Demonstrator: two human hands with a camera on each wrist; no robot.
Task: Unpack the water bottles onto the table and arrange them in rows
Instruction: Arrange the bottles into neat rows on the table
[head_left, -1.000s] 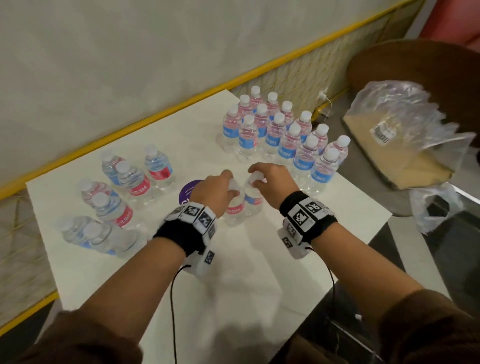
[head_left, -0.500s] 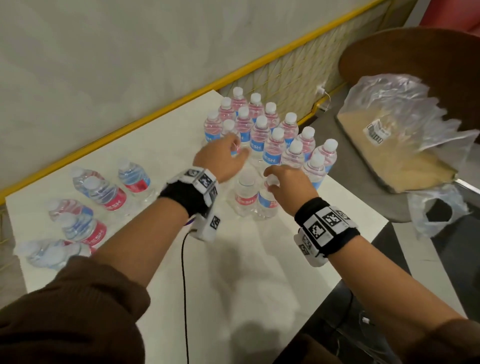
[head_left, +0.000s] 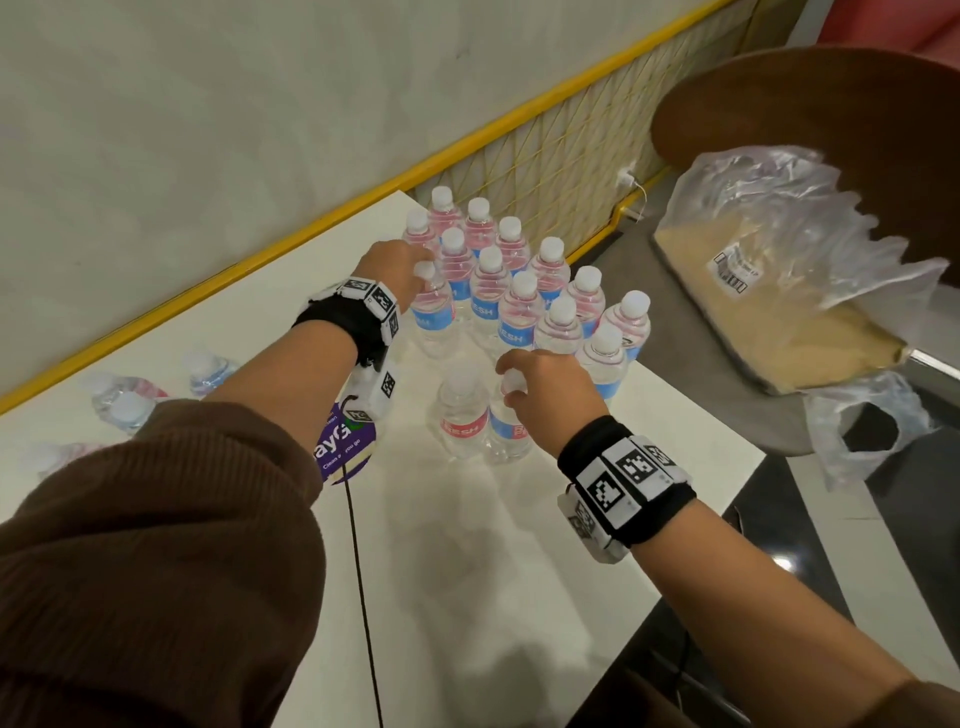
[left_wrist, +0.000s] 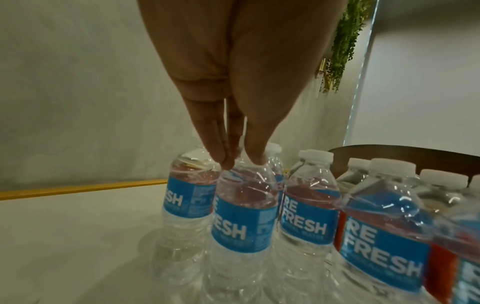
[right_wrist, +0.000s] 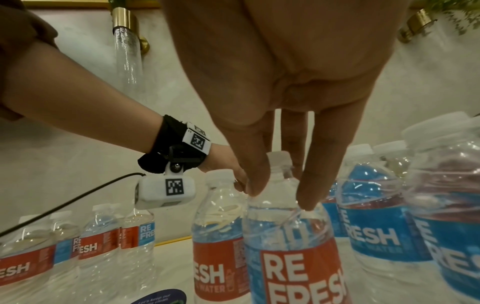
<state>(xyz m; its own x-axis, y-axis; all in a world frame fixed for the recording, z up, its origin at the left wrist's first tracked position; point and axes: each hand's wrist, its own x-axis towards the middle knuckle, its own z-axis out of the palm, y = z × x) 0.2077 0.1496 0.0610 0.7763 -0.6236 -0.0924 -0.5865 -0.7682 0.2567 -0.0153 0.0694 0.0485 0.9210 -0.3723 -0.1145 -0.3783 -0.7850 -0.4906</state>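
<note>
left hand (head_left: 397, 267) having carried one clear plastic water bottle (head_left: 431, 312) into the block on the white table (head_left: 467, 545), grip pinching its neck | right hand (head_left: 545, 389) pinching second bottle (head_left: 506, 421) behind | rows growing

We see clear water bottles (head_left: 488, 296) with white caps and blue-and-red labels lettered white. The table (head_left: 467, 571) is white; the wristbands (head_left: 631, 483) are black with black-and-white square markers.

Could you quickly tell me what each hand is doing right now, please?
Left hand: pinching the neck of a blue-label bottle in the rows.
Right hand: fingers around the cap of a loose bottle.
</note>
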